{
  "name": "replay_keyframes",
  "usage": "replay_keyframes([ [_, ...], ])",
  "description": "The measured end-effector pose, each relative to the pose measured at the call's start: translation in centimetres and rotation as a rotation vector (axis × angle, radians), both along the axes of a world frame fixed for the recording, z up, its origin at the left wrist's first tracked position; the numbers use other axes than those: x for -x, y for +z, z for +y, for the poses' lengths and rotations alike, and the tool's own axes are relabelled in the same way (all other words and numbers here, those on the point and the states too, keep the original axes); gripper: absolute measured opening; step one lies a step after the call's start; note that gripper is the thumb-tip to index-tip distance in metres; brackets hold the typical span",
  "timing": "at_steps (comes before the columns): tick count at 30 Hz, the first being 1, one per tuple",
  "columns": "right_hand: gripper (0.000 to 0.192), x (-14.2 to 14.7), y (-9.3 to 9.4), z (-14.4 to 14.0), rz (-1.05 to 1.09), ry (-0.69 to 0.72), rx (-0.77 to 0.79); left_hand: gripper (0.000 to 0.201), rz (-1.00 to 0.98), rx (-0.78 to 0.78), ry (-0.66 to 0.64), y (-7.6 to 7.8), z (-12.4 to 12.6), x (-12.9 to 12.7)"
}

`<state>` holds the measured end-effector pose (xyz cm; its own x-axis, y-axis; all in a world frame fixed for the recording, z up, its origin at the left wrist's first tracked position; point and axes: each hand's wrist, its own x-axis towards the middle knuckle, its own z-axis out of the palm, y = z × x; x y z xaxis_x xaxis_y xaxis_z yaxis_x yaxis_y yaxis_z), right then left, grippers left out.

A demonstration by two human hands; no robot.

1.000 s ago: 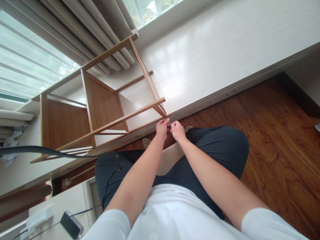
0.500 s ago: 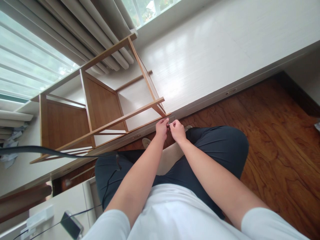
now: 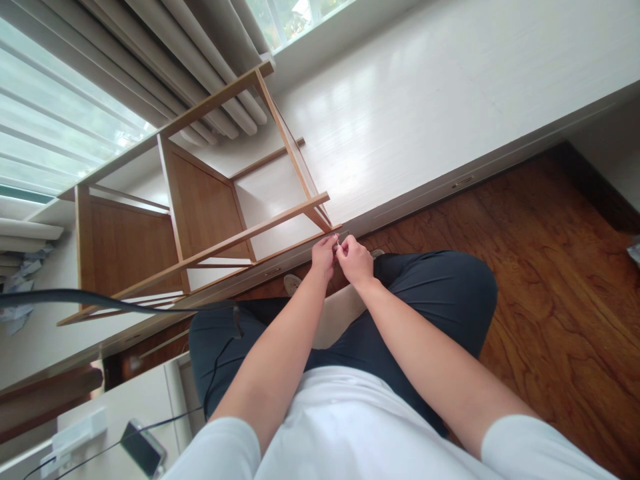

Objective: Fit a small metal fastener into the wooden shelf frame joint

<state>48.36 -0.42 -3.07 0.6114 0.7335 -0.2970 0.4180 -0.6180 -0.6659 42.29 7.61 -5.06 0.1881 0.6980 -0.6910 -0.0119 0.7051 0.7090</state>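
Note:
My left hand (image 3: 325, 257) is closed in a pinch beside the near corner of the wooden rack frame (image 3: 245, 232). What its fingertips hold is too small to make out. Close against it, my right hand (image 3: 356, 259) is also pinched. A thin, bent metal rod that looks like a hex key (image 3: 348, 233) shows just above its fingers. Between the two sets of fingertips there is a small pale glint. The rack lies on its side on a white ledge (image 3: 425, 113), with brown panels inside it.
Gathered curtains (image 3: 200, 73) hang behind the rack. A dark strap (image 3: 115, 301) crosses at the left. Lower left, a phone (image 3: 143, 448) and a clear plastic box (image 3: 80, 437) lie on a pale surface, with a thin cable across. Wooden floor (image 3: 545, 287) extends on the right.
My fingertips have drawn slightly closer together, and the right hand has shifted a little upward. The bent rod shows less above the fingers. The rack keeps its place.

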Motion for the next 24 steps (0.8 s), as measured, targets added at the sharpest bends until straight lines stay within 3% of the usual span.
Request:
replay_keyframes([
  [13, 0.014, 0.1, -0.5, -0.1, -0.094, 0.091, -0.083, 0.014, -0.089, 0.024, 0.049, -0.5, 0.1, -0.1],
  [24, 0.012, 0.1, -0.8, -0.1, -0.072, 0.093, -0.129, 0.031, -0.103, 0.108, 0.016, -1.3, 0.6, 0.2],
])
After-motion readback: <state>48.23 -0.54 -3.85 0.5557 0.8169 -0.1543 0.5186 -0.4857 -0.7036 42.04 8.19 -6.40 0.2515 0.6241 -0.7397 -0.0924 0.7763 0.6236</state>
